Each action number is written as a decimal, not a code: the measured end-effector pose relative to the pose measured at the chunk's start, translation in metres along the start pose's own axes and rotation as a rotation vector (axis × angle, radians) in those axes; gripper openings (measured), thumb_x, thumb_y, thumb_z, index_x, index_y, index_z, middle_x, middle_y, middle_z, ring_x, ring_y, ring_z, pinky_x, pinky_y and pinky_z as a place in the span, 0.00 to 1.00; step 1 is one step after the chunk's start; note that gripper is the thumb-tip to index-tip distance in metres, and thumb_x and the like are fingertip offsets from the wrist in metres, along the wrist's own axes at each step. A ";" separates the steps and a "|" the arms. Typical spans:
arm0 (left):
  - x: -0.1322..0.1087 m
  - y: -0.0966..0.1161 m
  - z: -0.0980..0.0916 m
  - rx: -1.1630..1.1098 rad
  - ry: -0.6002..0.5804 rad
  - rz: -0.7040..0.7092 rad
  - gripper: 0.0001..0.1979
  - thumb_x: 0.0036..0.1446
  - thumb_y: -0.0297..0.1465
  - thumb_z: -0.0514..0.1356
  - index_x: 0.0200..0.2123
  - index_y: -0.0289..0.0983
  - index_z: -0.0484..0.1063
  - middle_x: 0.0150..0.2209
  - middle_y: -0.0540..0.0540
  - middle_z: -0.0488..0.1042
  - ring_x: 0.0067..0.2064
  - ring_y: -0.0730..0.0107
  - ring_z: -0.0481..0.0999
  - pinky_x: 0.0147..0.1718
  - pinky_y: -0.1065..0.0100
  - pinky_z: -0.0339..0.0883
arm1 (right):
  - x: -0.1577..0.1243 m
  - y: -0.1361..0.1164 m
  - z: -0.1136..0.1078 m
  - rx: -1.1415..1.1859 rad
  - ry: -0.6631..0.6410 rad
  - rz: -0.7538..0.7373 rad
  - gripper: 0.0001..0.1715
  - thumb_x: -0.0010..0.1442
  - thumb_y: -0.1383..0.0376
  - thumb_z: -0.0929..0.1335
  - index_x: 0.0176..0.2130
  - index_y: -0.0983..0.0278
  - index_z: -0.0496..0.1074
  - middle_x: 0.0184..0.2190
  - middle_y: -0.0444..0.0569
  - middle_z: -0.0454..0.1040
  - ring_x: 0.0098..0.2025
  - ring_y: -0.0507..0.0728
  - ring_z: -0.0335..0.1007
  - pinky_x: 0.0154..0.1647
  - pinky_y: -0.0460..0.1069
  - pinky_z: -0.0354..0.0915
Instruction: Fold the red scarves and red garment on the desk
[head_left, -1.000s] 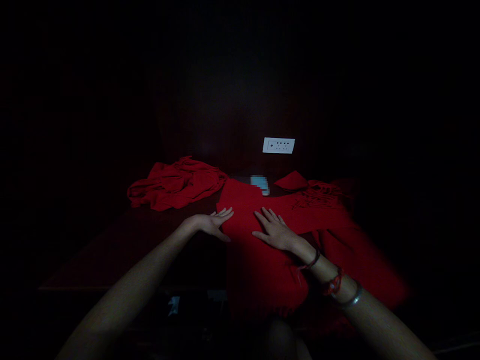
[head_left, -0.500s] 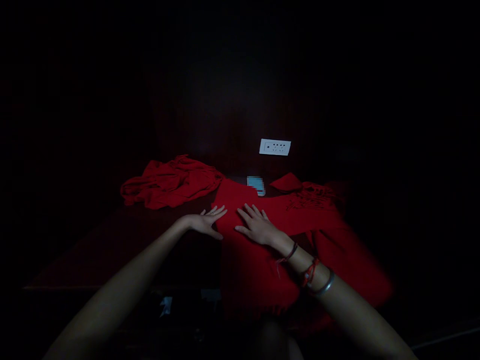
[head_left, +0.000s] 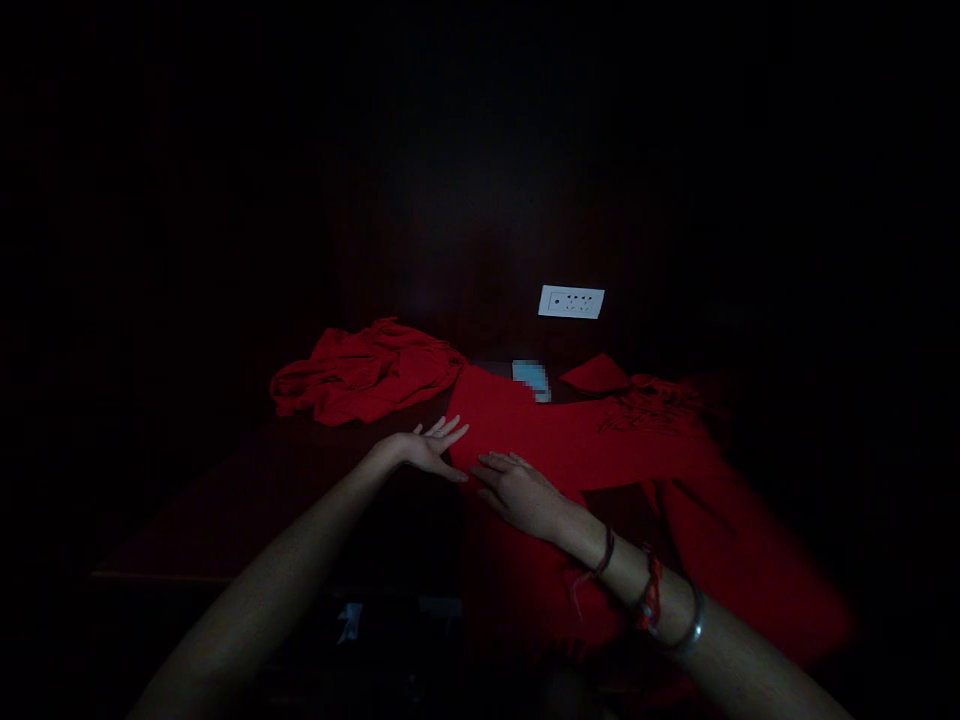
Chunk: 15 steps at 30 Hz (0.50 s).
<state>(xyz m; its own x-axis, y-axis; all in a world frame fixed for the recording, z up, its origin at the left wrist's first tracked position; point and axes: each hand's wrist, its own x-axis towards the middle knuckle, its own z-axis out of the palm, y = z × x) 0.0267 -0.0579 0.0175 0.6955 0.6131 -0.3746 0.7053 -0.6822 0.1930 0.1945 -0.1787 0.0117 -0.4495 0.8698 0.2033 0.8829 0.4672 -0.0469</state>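
A red fringed cloth, seemingly a scarf (head_left: 525,430), lies flat on the dark table, one part running to the right and another hanging over the front edge. My left hand (head_left: 431,447) is open at the cloth's left edge, fingers spread and fingertips on it. Just to the right, my right hand (head_left: 521,495) rests palm down on the cloth with its fingers stretched out toward the left hand. Neither hand grips anything. Bracelets circle the right wrist and forearm.
A crumpled red cloth (head_left: 367,370) lies at the back left. Behind the scarf is a phone-like object (head_left: 532,381), its face pixelated. A white socket plate (head_left: 571,302) is on the dark wall. More red cloth (head_left: 742,560) spreads at the right. Deep shadow hides the surroundings.
My right hand has drawn back toward me across the cloth, its fingers closer together. The left hand stays at the cloth's left edge. The whole view has shifted slightly.
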 end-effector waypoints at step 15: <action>-0.001 -0.011 -0.003 -0.101 0.123 0.085 0.46 0.42 0.54 0.48 0.58 0.36 0.34 0.59 0.43 0.30 0.59 0.62 0.31 0.54 0.58 0.32 | -0.009 0.037 -0.025 0.100 0.083 0.034 0.19 0.55 0.71 0.56 0.44 0.64 0.67 0.44 0.51 0.67 0.46 0.52 0.61 0.47 0.47 0.55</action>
<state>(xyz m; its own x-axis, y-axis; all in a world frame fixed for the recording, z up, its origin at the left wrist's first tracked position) 0.0184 -0.0497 0.0189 0.7603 0.6033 -0.2406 0.6492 -0.6938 0.3117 0.2348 -0.1729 0.0325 -0.4030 0.8714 0.2797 0.8778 0.4545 -0.1513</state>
